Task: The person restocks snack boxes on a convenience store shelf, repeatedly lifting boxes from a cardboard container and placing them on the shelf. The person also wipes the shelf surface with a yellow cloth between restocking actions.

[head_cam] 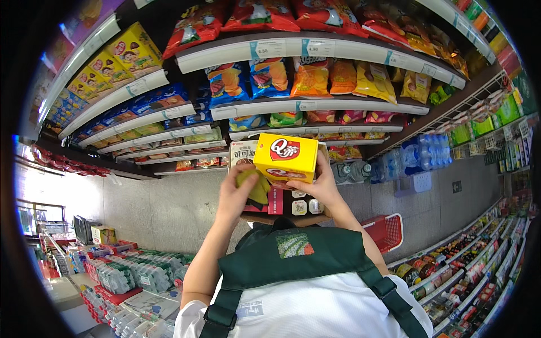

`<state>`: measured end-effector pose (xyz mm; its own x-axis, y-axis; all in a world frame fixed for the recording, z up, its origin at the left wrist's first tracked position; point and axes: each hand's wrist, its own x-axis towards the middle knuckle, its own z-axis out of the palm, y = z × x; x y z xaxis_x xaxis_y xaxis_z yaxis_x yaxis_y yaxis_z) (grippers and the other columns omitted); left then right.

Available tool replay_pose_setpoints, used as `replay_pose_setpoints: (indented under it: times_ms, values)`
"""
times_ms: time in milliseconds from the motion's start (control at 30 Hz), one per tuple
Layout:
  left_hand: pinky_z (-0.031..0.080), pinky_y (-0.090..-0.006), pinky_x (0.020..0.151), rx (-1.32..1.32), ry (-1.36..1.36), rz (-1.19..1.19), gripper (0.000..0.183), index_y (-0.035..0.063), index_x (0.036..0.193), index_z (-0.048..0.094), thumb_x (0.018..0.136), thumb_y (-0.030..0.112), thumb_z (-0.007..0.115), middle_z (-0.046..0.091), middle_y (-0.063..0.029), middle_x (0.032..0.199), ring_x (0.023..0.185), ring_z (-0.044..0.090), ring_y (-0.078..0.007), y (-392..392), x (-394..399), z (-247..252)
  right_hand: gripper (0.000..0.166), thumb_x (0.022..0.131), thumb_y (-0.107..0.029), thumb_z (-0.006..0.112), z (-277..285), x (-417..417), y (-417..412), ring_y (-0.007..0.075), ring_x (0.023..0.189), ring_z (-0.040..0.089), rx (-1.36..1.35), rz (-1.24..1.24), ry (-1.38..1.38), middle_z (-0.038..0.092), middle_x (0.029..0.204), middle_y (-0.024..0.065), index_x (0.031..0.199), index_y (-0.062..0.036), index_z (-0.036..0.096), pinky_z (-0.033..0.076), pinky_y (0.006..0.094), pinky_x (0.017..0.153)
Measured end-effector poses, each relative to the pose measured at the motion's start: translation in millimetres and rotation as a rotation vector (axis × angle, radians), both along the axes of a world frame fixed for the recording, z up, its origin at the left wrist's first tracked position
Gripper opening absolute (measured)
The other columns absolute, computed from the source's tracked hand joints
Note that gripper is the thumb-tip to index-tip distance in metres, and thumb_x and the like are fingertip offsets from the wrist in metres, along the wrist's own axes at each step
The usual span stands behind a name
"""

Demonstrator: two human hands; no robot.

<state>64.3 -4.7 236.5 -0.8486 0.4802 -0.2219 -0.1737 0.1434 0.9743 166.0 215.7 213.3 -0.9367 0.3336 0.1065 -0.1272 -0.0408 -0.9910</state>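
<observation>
My right hand (319,181) grips a yellow snack carton (287,154) with a red emblem, tilted so its top and one side show. In my left hand (237,194) is a folded olive-yellow cloth (253,188), close to the carton's left side. Beneath both hands sits an open cardboard box (270,219) in front of my body. It holds a pale printed snack carton (241,153), a pink package (275,202) and several small white-topped packages (299,207).
Shelves of chip bags (310,78) stand ahead, with yellow snack boxes (132,53) at the left. A red shopping basket (382,232) and large water bottles (359,171) are on the floor to the right. Shrink-wrapped bottles (148,270) are stacked at the lower left.
</observation>
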Motion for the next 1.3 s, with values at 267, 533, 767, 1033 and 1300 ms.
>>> replay_pose_setpoints:
  times_ms: [267,533,767,1033,1300]
  values:
    - [0.032,-0.0485,0.114,-0.135,1.233,-0.236,0.047,0.0094,0.133,0.063,0.086,0.008,0.060,0.053,-0.0142,0.147,0.132,0.050,-0.0348,20,27,124,0.061,0.075,-0.004,0.084,23,-12,-16,0.0173,0.111,0.057,0.124,0.009,0.148,0.054,0.121,0.0065,0.127,-0.0038,0.053,0.047,0.0291,0.095]
    - [0.042,-0.0453,0.106,-0.283,1.268,-0.175,0.051,0.0129,0.139,0.059,0.088,0.012,0.064,0.057,-0.0125,0.142,0.124,0.056,-0.0320,17,-5,123,0.056,0.071,-0.001,0.085,39,-3,-11,0.0156,0.102,0.054,0.149,-0.079,0.242,0.052,0.111,0.0061,0.116,-0.0053,0.053,0.043,0.0279,0.093]
    - [0.052,-0.0369,0.089,-0.018,0.525,0.110,0.023,0.0002,0.120,0.064,0.102,0.009,0.052,0.066,-0.0185,0.118,0.103,0.065,-0.0347,0,-37,88,0.075,0.072,0.002,0.088,55,4,-7,0.0181,0.119,0.057,-0.024,-0.083,0.222,0.055,0.124,0.0063,0.130,-0.0073,0.042,0.049,0.0336,0.102]
    - [0.037,-0.0459,0.114,-0.188,1.620,-0.093,0.051,0.0202,0.138,0.060,0.087,0.016,0.059,0.058,-0.0075,0.142,0.131,0.054,-0.0249,54,17,127,0.075,0.077,-0.006,0.084,78,-9,-22,0.0189,0.120,0.057,0.021,-0.105,0.154,0.056,0.132,0.0077,0.141,-0.0072,0.044,0.048,0.0335,0.102]
    - [0.040,-0.0463,0.113,-0.084,1.666,-0.326,0.044,0.0103,0.131,0.063,0.087,0.017,0.058,0.063,-0.0078,0.130,0.128,0.057,-0.0256,40,24,97,0.068,0.084,-0.017,0.076,77,9,-5,0.0218,0.124,0.058,-0.648,-0.043,0.194,0.057,0.138,0.0071,0.143,-0.0046,0.045,0.045,0.0362,0.107]
